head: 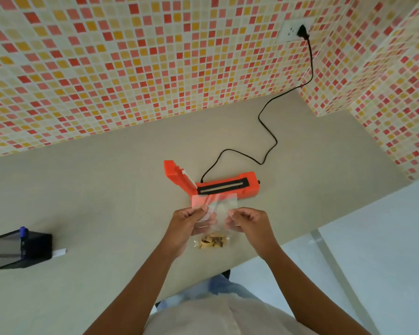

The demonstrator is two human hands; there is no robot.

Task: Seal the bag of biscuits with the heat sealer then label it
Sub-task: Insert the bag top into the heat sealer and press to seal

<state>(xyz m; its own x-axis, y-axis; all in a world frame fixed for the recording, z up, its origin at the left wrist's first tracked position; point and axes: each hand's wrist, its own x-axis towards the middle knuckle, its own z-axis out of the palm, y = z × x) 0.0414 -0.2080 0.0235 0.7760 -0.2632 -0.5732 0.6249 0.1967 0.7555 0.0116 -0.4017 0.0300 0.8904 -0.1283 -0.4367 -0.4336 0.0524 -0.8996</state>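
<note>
A clear plastic bag (pixel 215 209) with biscuits (pixel 213 241) at its bottom hangs above the beige counter. My left hand (pixel 188 222) pinches its left side and my right hand (pixel 248 222) pinches its right side, both near the top. The bag's open mouth points toward the orange heat sealer (pixel 228 186), which lies just beyond it with its lid (pixel 177 176) raised and the sealing strip showing. A white label strip (pixel 59 252) lies at the left beside a black mesh pen holder (pixel 20 250) with a blue marker (pixel 23 234) in it.
The sealer's black cord (pixel 271 134) snakes across the counter (pixel 107 189) to a wall socket (pixel 293 31) at the upper right. A tiled wall runs behind and a tiled column stands at the right. The counter's edge runs diagonally at the lower right.
</note>
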